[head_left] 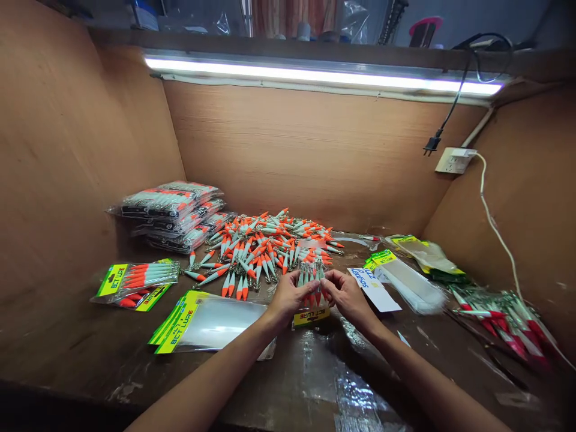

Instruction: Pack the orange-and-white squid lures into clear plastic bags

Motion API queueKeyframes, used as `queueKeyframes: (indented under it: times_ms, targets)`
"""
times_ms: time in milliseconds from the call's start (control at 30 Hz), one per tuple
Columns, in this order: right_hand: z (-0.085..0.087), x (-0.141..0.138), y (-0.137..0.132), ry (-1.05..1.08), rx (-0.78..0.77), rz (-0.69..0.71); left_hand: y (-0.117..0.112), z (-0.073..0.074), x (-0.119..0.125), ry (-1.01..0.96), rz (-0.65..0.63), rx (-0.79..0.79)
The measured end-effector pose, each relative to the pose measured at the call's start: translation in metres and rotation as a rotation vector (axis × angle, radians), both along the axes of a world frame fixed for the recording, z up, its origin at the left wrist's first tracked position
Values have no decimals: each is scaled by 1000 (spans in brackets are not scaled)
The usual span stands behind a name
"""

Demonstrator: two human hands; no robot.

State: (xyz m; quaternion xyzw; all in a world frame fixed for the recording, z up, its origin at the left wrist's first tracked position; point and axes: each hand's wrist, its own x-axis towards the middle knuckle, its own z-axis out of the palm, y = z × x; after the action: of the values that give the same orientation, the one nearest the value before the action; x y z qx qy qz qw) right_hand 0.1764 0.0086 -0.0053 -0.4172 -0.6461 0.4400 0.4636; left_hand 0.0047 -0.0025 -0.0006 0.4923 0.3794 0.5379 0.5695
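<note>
Several lures are lying side by side midway between our left hand and right hand, long axes running away from us, orange tips nearest, and we are pinching them with both, neither being nearer.

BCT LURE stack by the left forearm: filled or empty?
The top packet looks empty: it lies flat, nothing showing through. Those beneath: cannot tell.

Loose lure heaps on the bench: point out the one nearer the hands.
The middle heap, orange-tipped, just beyond the left hand and right hand; the far-right heap, red-tipped, lies farther off.
</note>
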Motion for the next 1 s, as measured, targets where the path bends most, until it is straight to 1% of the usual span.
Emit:
queueKeyframes:
  times_ms: [67,133,200,367,467,600,700,767,867,933,1000]
  targets:
    - [0,-2,-1,60,-34,1,0,1,1,3,-2,29]
    - [2,-2,-1,105,-56,6,0,2,1,17,-36,54]
    - [5,-1,-1,108,-43,-9,0,2,-1,55,-63,70]
    - [8,1,-2,102,9,-77,3,-2,-4,228,-46,150]
    - [7,-1,-3,112,4,-69,3,-2,-3,191,-34,195]
    - [6,-3,-6,176,-53,-15,1,1,-2,161,67,145]
    - [7,-3,-7,213,-105,-8,-1,3,-2,175,80,81]
    - [8,-2,-8,171,-104,-20,-2,4,-3,169,55,46]
    - [9,-1,-9,85,-55,-24,-3,3,-3,150,48,35]
    - [10,0,-9,12,3,-21,-2,1,-3,131,57,34]
    - [14,2,-10,-97,109,-20,0,-1,-3,115,70,30]
